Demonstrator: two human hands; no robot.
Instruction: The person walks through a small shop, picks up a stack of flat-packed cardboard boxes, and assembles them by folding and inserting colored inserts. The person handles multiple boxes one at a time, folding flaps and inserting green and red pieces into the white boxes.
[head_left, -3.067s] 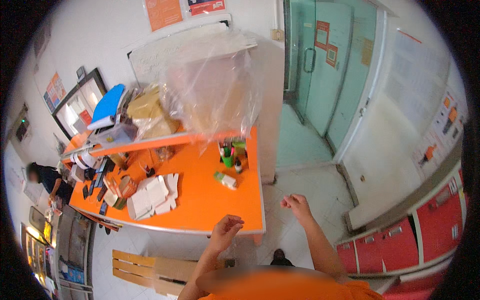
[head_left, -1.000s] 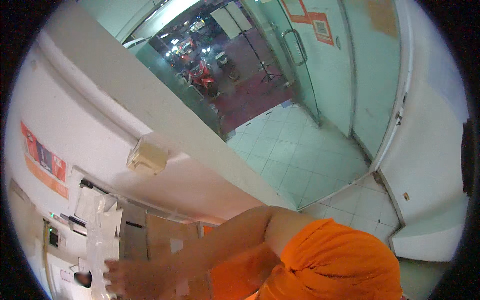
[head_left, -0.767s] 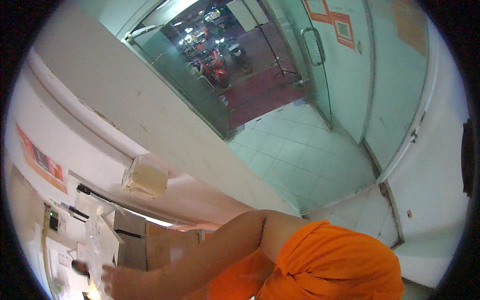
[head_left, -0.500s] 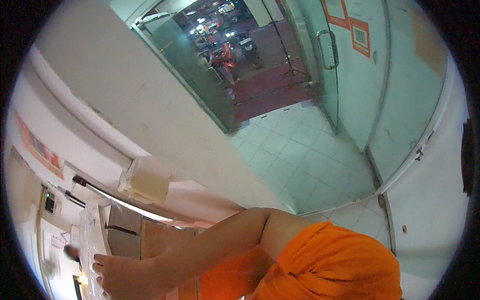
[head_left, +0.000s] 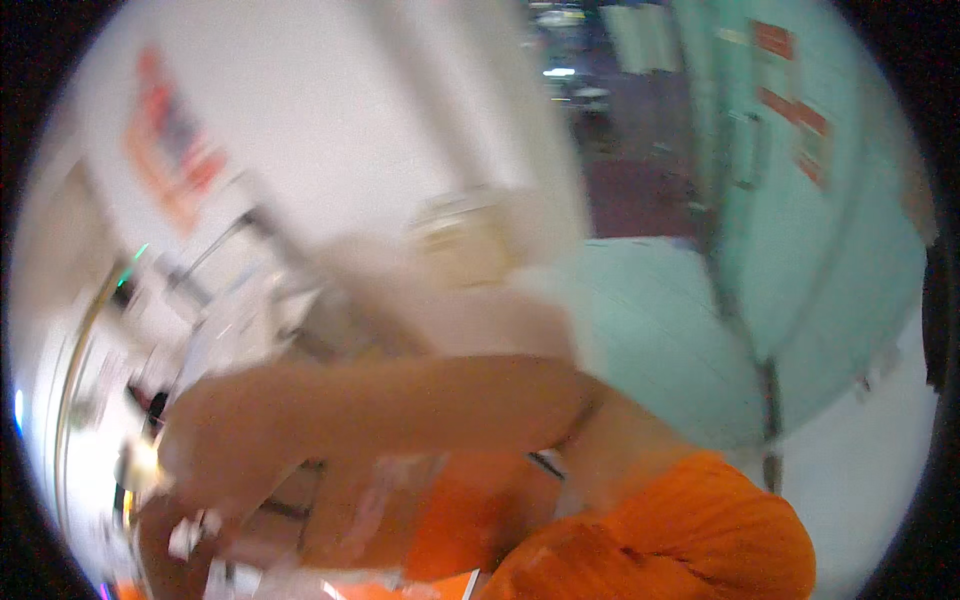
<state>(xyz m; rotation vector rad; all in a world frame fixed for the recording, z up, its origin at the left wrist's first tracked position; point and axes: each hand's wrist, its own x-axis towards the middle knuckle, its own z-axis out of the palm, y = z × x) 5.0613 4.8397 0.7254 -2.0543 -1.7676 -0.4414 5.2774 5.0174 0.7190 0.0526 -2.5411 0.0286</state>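
A bare forearm runs leftward from an orange sleeve (head_left: 690, 530) at the lower right. It ends in my right hand (head_left: 205, 440), at the lower left. Motion blur smears the fingers, so their position is unclear. Just below, a skin-coloured shape (head_left: 172, 550) shows by a small white patch; whether it is my left hand I cannot tell. Under the forearm lies a brown panel-like surface (head_left: 365, 520), possibly cardboard, with a dark strip on it. At the bottom edge, part of a flat orange-and-white item (head_left: 400, 585) appears.
A glass door (head_left: 745, 150) with a metal handle stands at the upper right, above a pale tiled floor (head_left: 655, 320). A cream box (head_left: 465, 245) is fixed to the white wall. An orange-red poster (head_left: 175, 140) hangs at the upper left. A bright light glows at the far left.
The view has swung left, so the doorway sits further right and the poster shows more. My right hand appears higher, and its fingers have become blurred. The flat orange-and-white item has come into view.
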